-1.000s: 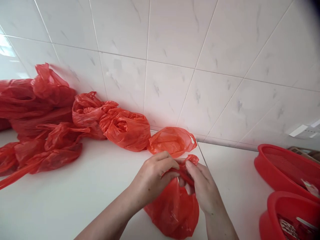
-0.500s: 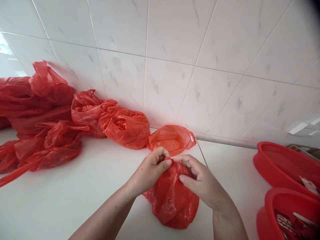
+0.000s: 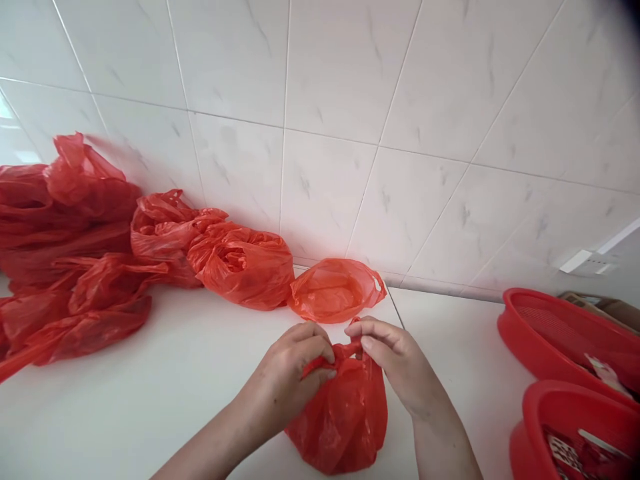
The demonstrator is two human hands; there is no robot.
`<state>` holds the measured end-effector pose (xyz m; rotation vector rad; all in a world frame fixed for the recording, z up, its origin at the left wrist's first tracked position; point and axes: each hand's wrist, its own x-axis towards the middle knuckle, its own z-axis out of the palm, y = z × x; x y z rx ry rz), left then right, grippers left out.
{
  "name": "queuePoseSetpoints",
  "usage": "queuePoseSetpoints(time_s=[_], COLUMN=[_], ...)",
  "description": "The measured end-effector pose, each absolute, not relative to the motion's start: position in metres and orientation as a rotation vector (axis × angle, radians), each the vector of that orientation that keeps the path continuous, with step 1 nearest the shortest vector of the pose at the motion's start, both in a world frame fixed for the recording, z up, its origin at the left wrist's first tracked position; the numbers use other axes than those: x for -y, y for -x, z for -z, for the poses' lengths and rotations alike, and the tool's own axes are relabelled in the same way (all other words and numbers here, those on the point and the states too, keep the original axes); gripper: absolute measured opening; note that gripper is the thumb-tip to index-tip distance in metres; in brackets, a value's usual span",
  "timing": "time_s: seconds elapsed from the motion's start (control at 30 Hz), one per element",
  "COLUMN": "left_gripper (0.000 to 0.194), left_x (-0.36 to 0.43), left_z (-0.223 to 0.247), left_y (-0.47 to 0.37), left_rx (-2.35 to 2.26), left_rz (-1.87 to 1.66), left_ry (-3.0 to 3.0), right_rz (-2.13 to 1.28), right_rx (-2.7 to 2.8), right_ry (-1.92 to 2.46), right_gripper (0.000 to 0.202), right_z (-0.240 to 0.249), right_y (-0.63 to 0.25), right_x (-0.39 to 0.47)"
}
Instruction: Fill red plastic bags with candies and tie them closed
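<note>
A red plastic bag (image 3: 345, 417) stands upright on the white table in front of me, its body bulging and its top twisted together. My left hand (image 3: 297, 363) is closed on one side of the bag's gathered top. With thumb and forefinger, my right hand (image 3: 387, 350) pinches a handle end on the other side. Between the two hands the plastic strands cross, with a small gap beneath them. What lies inside the bag is hidden. Just behind my hands a flatter, open red plastic bag (image 3: 335, 293) lies by the wall.
A full red bag (image 3: 245, 270) and a pile of more red bags (image 3: 80, 227) line the tiled wall (image 3: 330, 180) to the left. On the right sit two red plastic baskets (image 3: 525, 333) with small items inside. A socket (image 3: 590, 262) is on the wall.
My hands have drawn apart, the left going left and down, and the right now pinches a handle end. The twisted strands between them have come into sight. The view has shifted slightly.
</note>
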<state>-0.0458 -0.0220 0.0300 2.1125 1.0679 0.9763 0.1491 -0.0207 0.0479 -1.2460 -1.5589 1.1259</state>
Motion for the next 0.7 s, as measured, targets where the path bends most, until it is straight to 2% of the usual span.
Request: queuePoseSetpoints(time_s=[0.2,0.37,0.4,0.47,0.5,0.6,0.7], left_gripper=[0.022,0.017,0.032,0.081,0.099,0.118,0.134], left_x=[0.051,0.068,0.067,0.06,0.055,0.035,0.021], left_z=[-0.028,-0.016,-0.01,0.005,0.014,0.044,0.066], left_y=[0.07,0.109,0.117,0.131,0.135,0.132,0.106], left_rx=[-0.918,-0.961,-0.98,-1.055,-1.113,-1.22,-1.096], left_rz=[-0.84,-0.576,-0.568,-0.548,-0.52,-0.424,-0.478], left_ry=[-2.381,-2.146,-2.099,-2.038,-2.018,-1.974,-1.998], right_rz=[-0.618,-0.666,-0.748,-0.954,-1.057,-1.278,-1.41], right_rx=[1.384,1.399,1.418,1.453,1.473,1.546,1.517], right_ry=[1.559,1.562,1.515,1.412,1.379,1.433,1.378], right_gripper=[0.021,0.026,0.037,0.068,0.08,0.103,0.129], right_z=[-0.013,0.002,0.004,0.009,0.014,0.033,0.049], right_y=[-0.157,-0.172,-0.178,-0.192,-0.199,-0.213,-0.202], right_x=[-0.009,-0.007,-0.001,0.014,0.023,0.047,0.06])
